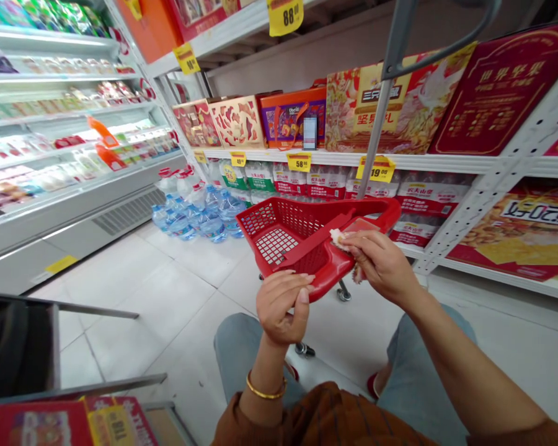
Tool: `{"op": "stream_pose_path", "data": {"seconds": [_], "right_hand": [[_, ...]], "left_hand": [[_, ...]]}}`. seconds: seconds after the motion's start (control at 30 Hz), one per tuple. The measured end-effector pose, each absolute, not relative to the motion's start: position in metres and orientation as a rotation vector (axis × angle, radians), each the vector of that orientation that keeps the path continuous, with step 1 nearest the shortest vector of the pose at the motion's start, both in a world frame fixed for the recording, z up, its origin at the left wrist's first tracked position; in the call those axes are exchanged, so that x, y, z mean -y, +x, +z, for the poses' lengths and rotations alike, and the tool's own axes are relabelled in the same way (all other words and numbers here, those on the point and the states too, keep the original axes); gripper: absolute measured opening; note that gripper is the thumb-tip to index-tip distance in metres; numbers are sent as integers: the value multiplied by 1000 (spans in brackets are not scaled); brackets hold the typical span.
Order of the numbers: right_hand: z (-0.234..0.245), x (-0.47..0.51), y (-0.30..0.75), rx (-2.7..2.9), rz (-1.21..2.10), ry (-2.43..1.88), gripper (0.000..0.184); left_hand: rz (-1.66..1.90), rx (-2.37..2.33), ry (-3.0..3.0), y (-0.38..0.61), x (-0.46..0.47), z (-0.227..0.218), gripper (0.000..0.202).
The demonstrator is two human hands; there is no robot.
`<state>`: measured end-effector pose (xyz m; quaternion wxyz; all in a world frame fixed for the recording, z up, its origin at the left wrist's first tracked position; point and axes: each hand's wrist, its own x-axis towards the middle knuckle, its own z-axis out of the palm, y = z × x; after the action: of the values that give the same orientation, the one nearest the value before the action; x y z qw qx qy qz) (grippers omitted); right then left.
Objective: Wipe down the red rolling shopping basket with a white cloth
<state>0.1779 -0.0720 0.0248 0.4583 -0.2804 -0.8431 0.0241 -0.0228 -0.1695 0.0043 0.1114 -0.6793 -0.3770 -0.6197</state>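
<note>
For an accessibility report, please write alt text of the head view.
A person's left hand grips the edge of a red plastic mesh shopping basket while the right hand presses a white tissue against it, in a supermarket aisle with white metal shelves of red gift boxes.

The yellow price tag (299, 162) on the shelf edge (260, 154) says 58.00, and the next tag (376, 168) says 19.00. A higher tag (285, 15) says 88.00. The gift box (374, 102) shows 坚果礼, the red box (500, 80) shows 世界坚果, and the water packs (428, 201) show 农夫山泉.
</note>
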Motion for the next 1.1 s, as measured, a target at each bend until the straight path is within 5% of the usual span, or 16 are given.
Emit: {"op": "stream_pose_path", "data": {"seconds": [0.27, 0.5, 1.1], "right_hand": [[40, 71, 163, 1858, 230, -761, 27], [49, 86, 160, 1977, 171, -682, 38], [31, 76, 169, 2260, -48, -458, 28]], "left_hand": [[-1297, 1420, -1873, 2, 177, 38, 10], [-943, 1537, -1928, 21, 160, 26, 32], [-923, 1340, -1938, 4, 159, 14, 30]]}}
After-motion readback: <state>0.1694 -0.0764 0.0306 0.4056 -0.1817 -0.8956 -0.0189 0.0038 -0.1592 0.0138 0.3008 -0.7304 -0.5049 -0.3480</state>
